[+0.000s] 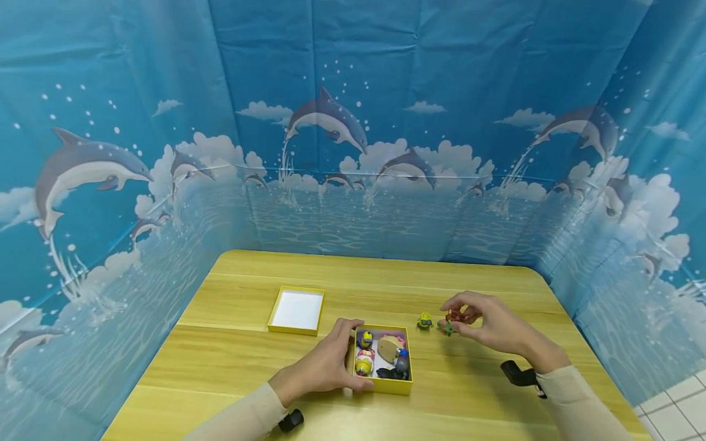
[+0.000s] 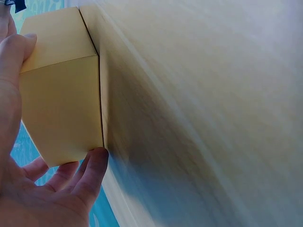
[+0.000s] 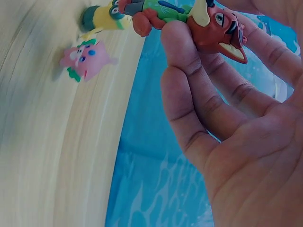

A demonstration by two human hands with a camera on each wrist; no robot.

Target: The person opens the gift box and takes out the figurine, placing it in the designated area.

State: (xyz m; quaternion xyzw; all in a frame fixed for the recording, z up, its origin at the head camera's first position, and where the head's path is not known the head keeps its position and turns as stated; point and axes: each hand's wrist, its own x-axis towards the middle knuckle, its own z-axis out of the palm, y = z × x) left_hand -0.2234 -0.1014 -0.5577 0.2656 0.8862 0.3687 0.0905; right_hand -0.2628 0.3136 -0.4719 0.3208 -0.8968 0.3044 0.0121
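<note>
1. The fox toy [image 3: 218, 35] is in my right grip [image 1: 488, 321], pinched in the fingers; in the right wrist view its head points toward the palm, its feet out toward the yellow toy [image 3: 105, 19].
2. That one and the pink toy [image 3: 92, 59] are on the surface [image 1: 237, 349], just left of my right grip.
3. I judge the key relation to be this: the box [image 1: 388, 386] lies left of the fox toy and nearer the wearer.
4. My left grip [image 1: 325, 362] clasps the box's left side.
5. Farther left and back is the lid [image 1: 298, 309].
</note>
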